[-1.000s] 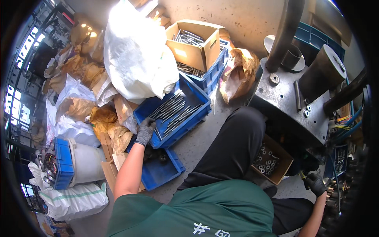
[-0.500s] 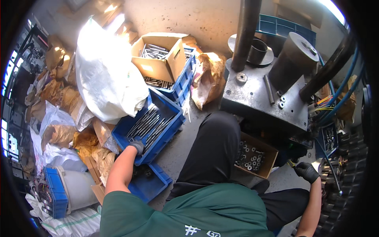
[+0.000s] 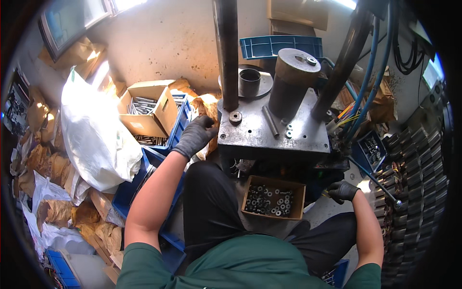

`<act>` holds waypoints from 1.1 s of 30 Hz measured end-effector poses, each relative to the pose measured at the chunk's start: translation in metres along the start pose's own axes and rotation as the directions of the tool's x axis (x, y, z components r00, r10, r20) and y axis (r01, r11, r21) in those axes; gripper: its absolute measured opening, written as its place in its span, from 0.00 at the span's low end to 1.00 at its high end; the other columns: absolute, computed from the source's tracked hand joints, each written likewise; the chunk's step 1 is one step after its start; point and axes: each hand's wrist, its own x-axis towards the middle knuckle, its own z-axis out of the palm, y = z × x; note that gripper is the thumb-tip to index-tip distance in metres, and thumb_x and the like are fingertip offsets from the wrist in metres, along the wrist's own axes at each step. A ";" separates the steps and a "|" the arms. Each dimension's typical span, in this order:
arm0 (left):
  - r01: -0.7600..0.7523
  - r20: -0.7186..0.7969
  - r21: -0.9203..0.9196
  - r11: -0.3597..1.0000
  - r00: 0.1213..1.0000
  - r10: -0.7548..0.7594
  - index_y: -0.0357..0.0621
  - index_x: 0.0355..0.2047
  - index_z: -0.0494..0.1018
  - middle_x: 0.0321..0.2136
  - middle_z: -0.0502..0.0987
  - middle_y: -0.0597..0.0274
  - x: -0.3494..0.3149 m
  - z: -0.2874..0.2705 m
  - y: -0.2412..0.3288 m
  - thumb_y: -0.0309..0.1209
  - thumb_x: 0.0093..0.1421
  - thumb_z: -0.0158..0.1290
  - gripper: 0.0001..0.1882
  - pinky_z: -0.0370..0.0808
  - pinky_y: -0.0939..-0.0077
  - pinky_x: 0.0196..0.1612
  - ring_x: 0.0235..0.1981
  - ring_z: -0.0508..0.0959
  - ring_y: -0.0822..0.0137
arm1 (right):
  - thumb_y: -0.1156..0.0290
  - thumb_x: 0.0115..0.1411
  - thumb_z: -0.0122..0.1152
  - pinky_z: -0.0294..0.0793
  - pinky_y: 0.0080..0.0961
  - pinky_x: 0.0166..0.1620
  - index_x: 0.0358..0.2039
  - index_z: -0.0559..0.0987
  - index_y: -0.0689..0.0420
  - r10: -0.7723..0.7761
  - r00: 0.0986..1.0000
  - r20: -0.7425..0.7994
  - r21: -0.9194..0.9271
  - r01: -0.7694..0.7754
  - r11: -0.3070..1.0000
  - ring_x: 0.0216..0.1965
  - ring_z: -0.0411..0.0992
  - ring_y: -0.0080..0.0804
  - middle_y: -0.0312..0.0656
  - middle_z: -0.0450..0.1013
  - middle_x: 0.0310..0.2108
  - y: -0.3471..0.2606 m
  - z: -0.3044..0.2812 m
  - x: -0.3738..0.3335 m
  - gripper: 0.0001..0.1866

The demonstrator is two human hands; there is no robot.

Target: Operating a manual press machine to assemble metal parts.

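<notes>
My left hand [image 3: 195,136], in a dark grey glove, is raised beside the left edge of the press's steel table [image 3: 250,137]. Its fingers are curled, and I cannot make out what they hold, if anything. My right hand [image 3: 342,191], gloved too, is low at the right of the press with fingers closed around a thin yellow thing [image 3: 326,193], mostly hidden. On the steel table are a metal rod [image 3: 270,121], a thick ring-shaped nut [image 3: 235,117] and two small washers [image 3: 288,131]. Below it sits a cardboard box [image 3: 273,214] of small metal rings.
Two dark steel columns [image 3: 226,58] and a heavy cylinder [image 3: 291,86] rise from the press. Blue bins [image 3: 126,192] and a carton of metal pins [image 3: 161,118] stand left, by a white sack [image 3: 94,130]. Blue hoses [image 3: 368,86] and stacked metal parts [image 3: 418,178] are at the right.
My left hand has come up out of the blue bin of metal rods to the press table's left edge. My view has swung rightward; the right hand stays low beside the press.
</notes>
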 end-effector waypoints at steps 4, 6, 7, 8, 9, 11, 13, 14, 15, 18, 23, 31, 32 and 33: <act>0.135 0.030 0.239 0.962 0.989 -0.146 0.44 0.69 0.70 0.60 0.79 0.40 0.061 0.037 0.073 0.57 0.60 0.63 0.43 0.74 0.53 0.66 0.61 0.80 0.46 | 0.64 0.68 0.59 0.76 0.32 0.27 0.49 0.81 0.65 -0.052 0.998 -0.030 0.022 0.053 0.998 0.14 0.74 0.32 0.42 0.79 0.19 0.004 -0.003 0.004 0.17; 0.222 0.008 0.340 0.914 0.971 -0.238 0.46 0.67 0.73 0.67 0.71 0.41 0.073 0.056 0.083 0.55 0.61 0.61 0.39 0.73 0.53 0.68 0.65 0.77 0.46 | 0.62 0.66 0.59 0.78 0.33 0.30 0.47 0.83 0.62 0.050 0.999 -0.019 -0.021 -0.050 0.999 0.16 0.76 0.32 0.44 0.81 0.23 0.014 -0.003 0.005 0.17; 0.233 0.010 0.343 0.910 0.968 -0.252 0.45 0.66 0.74 0.70 0.68 0.41 0.077 0.063 0.083 0.54 0.62 0.60 0.38 0.73 0.53 0.68 0.66 0.76 0.46 | 0.64 0.66 0.60 0.77 0.32 0.29 0.46 0.84 0.61 0.042 0.998 -0.037 0.000 -0.042 0.999 0.19 0.76 0.30 0.42 0.80 0.23 0.020 -0.003 0.005 0.16; 0.243 -0.009 0.328 0.913 0.967 -0.254 0.45 0.65 0.76 0.72 0.64 0.41 0.081 0.068 0.082 0.54 0.61 0.60 0.37 0.72 0.52 0.69 0.66 0.76 0.46 | 0.65 0.65 0.60 0.76 0.31 0.29 0.44 0.84 0.60 0.064 0.997 -0.051 -0.002 -0.064 0.998 0.21 0.76 0.28 0.41 0.79 0.24 0.026 -0.002 0.006 0.14; 0.229 -0.030 0.338 0.913 0.972 -0.233 0.43 0.63 0.78 0.68 0.70 0.39 0.085 0.071 0.078 0.53 0.60 0.61 0.36 0.74 0.53 0.67 0.63 0.78 0.47 | 0.66 0.64 0.61 0.75 0.30 0.28 0.42 0.85 0.59 0.075 0.996 -0.052 -0.014 -0.076 0.997 0.24 0.75 0.26 0.39 0.79 0.24 0.033 0.001 0.006 0.12; 0.182 -0.024 0.338 0.923 0.982 -0.185 0.40 0.57 0.81 0.60 0.77 0.38 0.093 0.073 0.071 0.52 0.57 0.62 0.34 0.77 0.54 0.63 0.59 0.81 0.47 | 0.63 0.65 0.61 0.75 0.29 0.31 0.40 0.87 0.56 0.013 0.991 -0.130 -0.122 -0.029 0.992 0.23 0.74 0.24 0.36 0.78 0.24 0.045 0.005 0.005 0.12; 0.130 -0.023 0.391 0.911 0.991 -0.132 0.37 0.52 0.83 0.53 0.82 0.39 0.098 0.073 0.066 0.50 0.54 0.62 0.32 0.78 0.54 0.60 0.55 0.83 0.46 | 0.57 0.66 0.63 0.78 0.30 0.35 0.41 0.88 0.55 0.085 0.988 -0.129 -0.099 -0.098 0.990 0.26 0.77 0.27 0.37 0.81 0.26 0.053 0.008 0.002 0.16; 0.102 0.009 0.400 0.911 0.993 -0.115 0.36 0.52 0.83 0.53 0.82 0.38 0.100 0.072 0.065 0.49 0.55 0.61 0.32 0.78 0.54 0.60 0.55 0.83 0.45 | 0.55 0.66 0.63 0.79 0.31 0.36 0.42 0.89 0.55 0.054 0.991 -0.122 -0.116 -0.069 0.991 0.27 0.79 0.28 0.38 0.82 0.27 0.056 0.009 0.000 0.17; 0.076 0.023 0.418 0.905 0.995 -0.094 0.35 0.51 0.83 0.53 0.81 0.37 0.101 0.071 0.065 0.48 0.55 0.60 0.32 0.78 0.54 0.61 0.54 0.83 0.44 | 0.53 0.66 0.64 0.80 0.32 0.37 0.43 0.89 0.55 0.100 0.988 -0.117 -0.145 -0.117 0.982 0.28 0.80 0.29 0.39 0.83 0.28 0.058 0.008 -0.002 0.19; -0.060 0.104 0.513 0.857 0.995 0.008 0.32 0.51 0.82 0.53 0.79 0.37 0.091 0.071 0.068 0.50 0.55 0.60 0.33 0.78 0.53 0.62 0.54 0.82 0.43 | 0.49 0.66 0.64 0.82 0.35 0.40 0.44 0.89 0.55 0.169 0.979 -0.115 -0.168 -0.186 0.968 0.30 0.83 0.33 0.42 0.84 0.31 0.061 0.005 -0.006 0.22; -0.165 0.173 0.462 0.871 0.980 0.094 0.32 0.43 0.83 0.47 0.79 0.34 0.055 0.067 0.075 0.46 0.58 0.57 0.26 0.79 0.49 0.57 0.49 0.83 0.40 | 0.52 0.63 0.63 0.83 0.36 0.43 0.48 0.89 0.53 0.056 0.990 -0.131 -0.227 -0.086 0.970 0.34 0.84 0.34 0.44 0.86 0.37 0.067 0.011 -0.002 0.21; -0.266 0.179 0.445 0.855 0.962 0.206 0.32 0.36 0.81 0.39 0.79 0.36 0.041 0.074 0.070 0.42 0.58 0.58 0.20 0.81 0.47 0.49 0.40 0.84 0.39 | 0.54 0.63 0.57 0.76 0.50 0.59 0.55 0.86 0.53 0.059 0.998 0.004 -0.653 -0.042 0.756 0.55 0.79 0.53 0.50 0.83 0.53 0.041 0.012 0.011 0.25; -0.285 0.186 0.444 0.850 0.957 0.224 0.33 0.35 0.81 0.38 0.79 0.37 0.041 0.074 0.071 0.41 0.58 0.58 0.19 0.81 0.47 0.49 0.39 0.84 0.39 | 0.55 0.63 0.58 0.77 0.50 0.58 0.49 0.87 0.55 -0.014 0.994 -0.111 -0.648 -0.062 0.759 0.53 0.80 0.54 0.51 0.84 0.50 0.038 0.010 0.013 0.22; -0.269 0.210 0.467 0.842 0.959 0.190 0.34 0.35 0.81 0.37 0.79 0.37 0.038 0.072 0.072 0.40 0.58 0.58 0.18 0.81 0.47 0.48 0.39 0.84 0.39 | 0.55 0.63 0.59 0.77 0.49 0.57 0.49 0.87 0.55 -0.016 0.978 -0.206 -0.537 -0.099 0.838 0.52 0.81 0.54 0.51 0.84 0.49 0.038 0.012 0.016 0.21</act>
